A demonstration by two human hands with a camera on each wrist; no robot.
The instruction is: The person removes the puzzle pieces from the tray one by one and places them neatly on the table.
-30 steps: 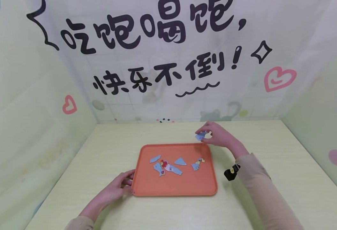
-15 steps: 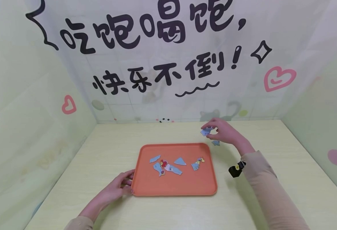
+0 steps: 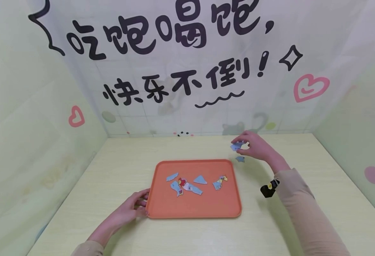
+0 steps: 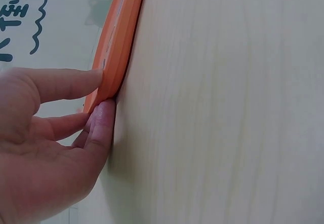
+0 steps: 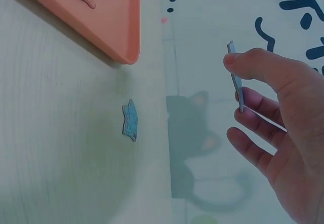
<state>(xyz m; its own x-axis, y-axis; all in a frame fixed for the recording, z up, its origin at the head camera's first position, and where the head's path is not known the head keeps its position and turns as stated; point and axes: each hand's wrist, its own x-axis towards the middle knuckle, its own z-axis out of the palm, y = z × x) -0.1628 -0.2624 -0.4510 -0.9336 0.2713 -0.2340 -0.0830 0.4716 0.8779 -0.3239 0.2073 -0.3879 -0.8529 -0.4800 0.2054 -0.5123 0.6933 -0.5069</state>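
My right hand [image 3: 254,146] pinches a flat light-blue puzzle piece [image 3: 237,146] between thumb and fingers, raised over the back of the table, behind the tray's right corner. In the right wrist view this puzzle piece [image 5: 236,82] appears nearly edge-on. Below the hand, a second blue puzzle piece [image 3: 240,159] lies on the table just outside the tray. On the orange tray [image 3: 194,209] are several irregular pieces, among them a plain blue triangle [image 3: 200,180] and a blue-and-yellow piece [image 3: 219,182]. My left hand [image 3: 132,206] grips the tray's left edge, thumb and fingers on its rim [image 4: 114,57].
A pale wooden table [image 3: 117,170] carries the tray. Behind it hangs a printed backdrop [image 3: 162,117] with large lettering, and patterned side walls [image 3: 363,153] flank both sides. A small black device [image 3: 268,189] is at the right wrist.
My right hand has moved right and slightly back from the tray's rear edge, still holding its puzzle piece. The puzzle piece on the table has come into view. My left hand stays put.
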